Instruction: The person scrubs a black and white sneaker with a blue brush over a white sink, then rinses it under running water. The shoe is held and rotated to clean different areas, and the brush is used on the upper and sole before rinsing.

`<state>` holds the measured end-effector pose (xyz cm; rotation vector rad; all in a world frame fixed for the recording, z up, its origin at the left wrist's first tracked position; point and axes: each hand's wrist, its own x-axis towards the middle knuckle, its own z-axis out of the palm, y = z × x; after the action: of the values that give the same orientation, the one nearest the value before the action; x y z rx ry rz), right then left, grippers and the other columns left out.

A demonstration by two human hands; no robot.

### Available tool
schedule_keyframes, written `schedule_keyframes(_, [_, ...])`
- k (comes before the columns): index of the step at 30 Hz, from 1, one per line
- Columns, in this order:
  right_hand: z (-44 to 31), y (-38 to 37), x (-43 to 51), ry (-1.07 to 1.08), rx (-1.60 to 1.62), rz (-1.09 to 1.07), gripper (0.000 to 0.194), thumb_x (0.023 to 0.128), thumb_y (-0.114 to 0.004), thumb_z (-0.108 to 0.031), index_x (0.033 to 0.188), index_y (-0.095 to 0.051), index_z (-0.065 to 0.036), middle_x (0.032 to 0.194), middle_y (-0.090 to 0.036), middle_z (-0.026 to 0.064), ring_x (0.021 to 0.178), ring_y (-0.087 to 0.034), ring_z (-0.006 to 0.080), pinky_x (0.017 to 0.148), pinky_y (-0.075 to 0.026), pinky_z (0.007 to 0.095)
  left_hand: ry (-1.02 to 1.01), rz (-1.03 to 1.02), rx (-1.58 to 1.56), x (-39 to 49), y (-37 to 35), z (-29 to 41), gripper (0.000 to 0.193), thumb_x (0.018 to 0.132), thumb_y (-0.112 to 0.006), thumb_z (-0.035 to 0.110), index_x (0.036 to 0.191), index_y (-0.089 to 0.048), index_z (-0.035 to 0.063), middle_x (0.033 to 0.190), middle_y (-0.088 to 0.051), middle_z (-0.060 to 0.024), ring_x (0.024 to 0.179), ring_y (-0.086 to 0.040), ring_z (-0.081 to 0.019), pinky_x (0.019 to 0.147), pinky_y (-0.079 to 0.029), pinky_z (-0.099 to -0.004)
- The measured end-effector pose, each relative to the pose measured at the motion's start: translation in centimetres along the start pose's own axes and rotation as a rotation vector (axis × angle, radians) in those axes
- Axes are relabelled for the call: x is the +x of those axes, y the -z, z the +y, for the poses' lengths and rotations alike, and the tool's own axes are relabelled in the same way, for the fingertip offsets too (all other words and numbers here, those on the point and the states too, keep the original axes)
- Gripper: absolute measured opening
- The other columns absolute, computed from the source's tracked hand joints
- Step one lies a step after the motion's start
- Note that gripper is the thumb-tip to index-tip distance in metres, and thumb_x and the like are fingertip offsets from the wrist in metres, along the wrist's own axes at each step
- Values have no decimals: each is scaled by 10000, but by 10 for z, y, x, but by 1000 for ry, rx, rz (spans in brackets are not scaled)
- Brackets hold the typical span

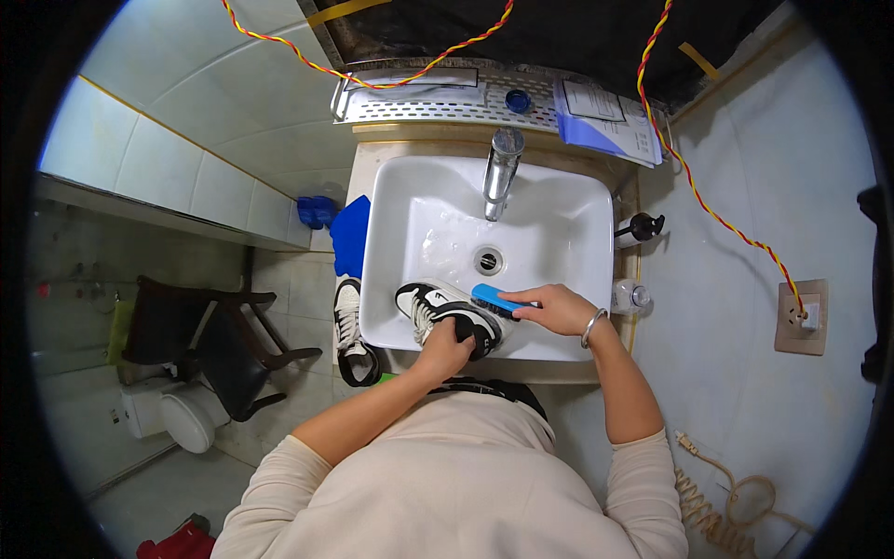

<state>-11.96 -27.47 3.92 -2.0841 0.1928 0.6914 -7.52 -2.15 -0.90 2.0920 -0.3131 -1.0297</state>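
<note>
My left hand (447, 351) grips a black and white lace-up sneaker (427, 297) at its ankle opening, over the front left part of a white washbasin (594, 209). In my right hand (557, 309) is a blue-backed scrub brush (492, 296), its dark bristles against the side of the sneaker's sole. A matching sneaker (347, 318) lies on the counter left of the basin, beside a blue cloth (351, 234). The chrome faucet (501, 168) stands at the basin's back, behind the drain (488, 260). Some wet suds show on the basin floor.
A black pump bottle (639, 228) and a clear bottle (630, 297) stand right of the basin. Behind it, a perforated metal shelf (419, 112) holds papers and a blue lid (517, 101). A twisted red-yellow cord (726, 225) hangs at the right. A dark chair (227, 349) stands left.
</note>
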Motion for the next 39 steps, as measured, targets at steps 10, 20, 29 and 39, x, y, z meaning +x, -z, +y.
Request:
schedule_keyframes(10, [9,1,10,10,51,-80,433,957,-648,-218,1385,-594,-258,1271,-691,86,983,-656,165,944,-478,290,-42,-39,34,-30,4,2,478,930,-609,129,1350,-523,-81,1295,-539,-281,1153,-583,-366,948,-471,-392])
schedule_keyframes(20, [18,1,15,10,186,-132,407,964,-640,-215,1370,-608,-206,1312,-667,94,1101,-647,176,1007,-449,280,96,161,-14,42,-30,-5,388,810,-525,-37,1180,-612,-113,1226,-627,-294,1172,-592,-377,1031,-433,-442])
schedule_keyframes(29, [19,-2,7,-6,160,-75,413,957,-651,-237,1368,-612,-229,1220,-703,133,1022,-652,182,956,-474,290,-68,312,284,103,-69,-73,404,973,-448,119,1340,-509,-39,1362,-530,-211,1226,-508,-332,1061,-402,-410])
schedule_keyframes(39, [-23,-51,41,152,147,337,447,953,-649,-322,1392,-569,-347,912,-702,189,749,-652,378,719,-520,417,-527,728,501,114,-3,-100,421,982,-474,132,1376,-494,-17,1409,-506,-221,1319,-435,-397,1131,-323,-443])
